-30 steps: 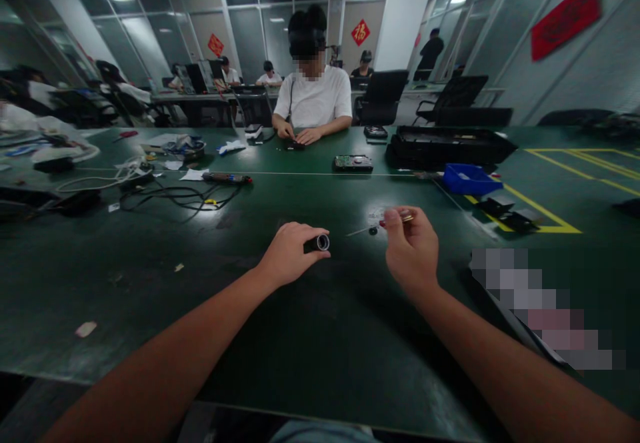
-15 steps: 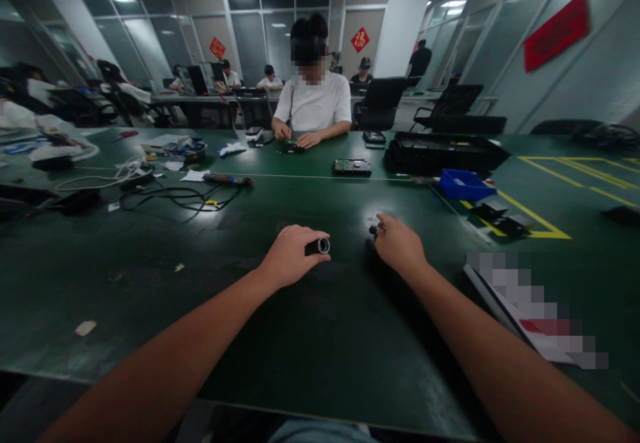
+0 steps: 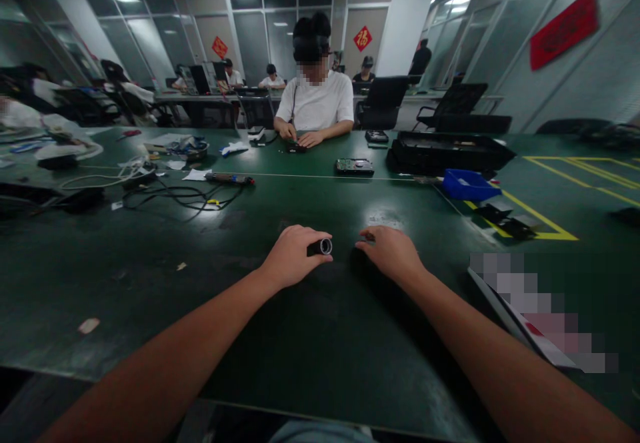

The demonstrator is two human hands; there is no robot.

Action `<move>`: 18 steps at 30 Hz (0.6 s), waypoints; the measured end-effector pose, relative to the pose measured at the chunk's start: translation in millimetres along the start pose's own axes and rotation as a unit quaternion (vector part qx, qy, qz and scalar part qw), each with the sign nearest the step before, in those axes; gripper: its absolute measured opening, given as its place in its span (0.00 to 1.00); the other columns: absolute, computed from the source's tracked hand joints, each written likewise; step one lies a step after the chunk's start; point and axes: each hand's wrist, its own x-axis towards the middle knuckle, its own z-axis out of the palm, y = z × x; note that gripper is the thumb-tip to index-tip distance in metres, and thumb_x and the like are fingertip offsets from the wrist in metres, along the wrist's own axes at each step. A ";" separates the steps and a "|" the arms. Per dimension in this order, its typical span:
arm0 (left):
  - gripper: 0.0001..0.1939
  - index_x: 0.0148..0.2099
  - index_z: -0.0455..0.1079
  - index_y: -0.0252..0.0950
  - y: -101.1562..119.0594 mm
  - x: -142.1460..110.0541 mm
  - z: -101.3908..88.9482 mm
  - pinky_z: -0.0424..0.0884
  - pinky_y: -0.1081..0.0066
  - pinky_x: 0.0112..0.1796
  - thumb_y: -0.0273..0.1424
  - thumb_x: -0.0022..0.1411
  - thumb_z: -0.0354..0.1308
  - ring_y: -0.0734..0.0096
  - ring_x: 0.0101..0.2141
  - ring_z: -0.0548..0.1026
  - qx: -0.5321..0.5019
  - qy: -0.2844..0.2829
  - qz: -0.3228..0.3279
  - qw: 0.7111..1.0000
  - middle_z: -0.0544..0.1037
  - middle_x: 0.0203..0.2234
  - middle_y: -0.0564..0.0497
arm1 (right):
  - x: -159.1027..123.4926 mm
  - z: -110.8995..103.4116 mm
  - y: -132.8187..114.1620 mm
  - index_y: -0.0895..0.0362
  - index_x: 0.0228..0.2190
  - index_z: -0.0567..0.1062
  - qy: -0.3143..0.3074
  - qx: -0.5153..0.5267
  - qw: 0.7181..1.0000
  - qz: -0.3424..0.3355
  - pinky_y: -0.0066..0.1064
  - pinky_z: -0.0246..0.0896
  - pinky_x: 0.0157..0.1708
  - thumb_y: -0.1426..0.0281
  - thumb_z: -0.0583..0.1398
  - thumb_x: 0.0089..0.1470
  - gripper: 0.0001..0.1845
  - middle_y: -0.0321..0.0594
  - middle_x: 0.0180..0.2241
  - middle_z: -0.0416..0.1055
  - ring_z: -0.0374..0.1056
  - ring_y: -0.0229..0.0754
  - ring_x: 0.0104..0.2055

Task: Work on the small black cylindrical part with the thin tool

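The tube (image 3: 320, 247) is in the left hand (image 3: 289, 255), over the near middle of the table (image 3: 280, 356). Fingers and thumb pinch it from either side, and its ringed, hollow end points out past the fingertips, toward about 4 o'clock. Whether it touches the tabletop, I cannot tell.

At 3 o'clock from the tube is the right hand (image 3: 393, 250), low over the table, thumb and forefinger curled toward the tube but clear of it. Something small and dark may sit between those fingertips; it is too dim to tell whether they pinch anything.

As for progress, the steadying looks done: the tube is firmly held with its ringed end exposed. What is left appears to be anything at that end, since nothing visibly caps it and the right hand is not yet in contact.

From the tube, a drive (image 3: 355, 166) lies at 1 o'clock with no hand on it, the blue tray (image 3: 470, 184) at 2, and a pen-like tool (image 3: 230, 178) at 10, beside cables (image 3: 185, 196). At 12 o'clock, across the table, a co-worker's hands (image 3: 310, 138) are over a small dark part (image 3: 296, 149).
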 end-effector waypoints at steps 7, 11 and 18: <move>0.19 0.54 0.75 0.41 5.8 -0.8 -1.8 0.67 0.54 0.52 0.36 0.61 0.68 0.58 0.47 0.76 -0.003 -0.004 -0.007 1.000 0.82 0.45 0.50 | -4.8 1.5 3.6 0.52 0.34 0.84 -0.030 0.030 0.999 0.010 0.37 0.66 0.34 0.69 0.65 0.54 0.06 0.43 0.33 0.82 0.76 0.49 0.34; 0.19 0.54 0.75 0.42 6.5 -0.4 -0.2 0.67 0.54 0.52 0.36 0.61 0.68 0.58 0.47 0.76 -0.005 -0.007 -0.007 1.000 0.82 0.46 0.50 | -9.6 0.9 -0.5 0.49 0.33 0.84 -0.041 0.051 0.997 -0.027 0.37 0.65 0.33 0.65 0.64 0.57 0.07 0.41 0.33 0.82 0.76 0.49 0.35; 0.19 0.54 0.75 0.42 6.1 0.8 2.2 0.67 0.54 0.52 0.35 0.61 0.68 0.59 0.46 0.76 -0.007 -0.006 -0.005 1.000 0.82 0.45 0.50 | -14.2 5.2 -5.6 0.50 0.38 0.82 -0.031 0.113 0.993 -0.014 0.35 0.66 0.33 0.69 0.69 0.50 0.11 0.40 0.34 0.81 0.76 0.48 0.35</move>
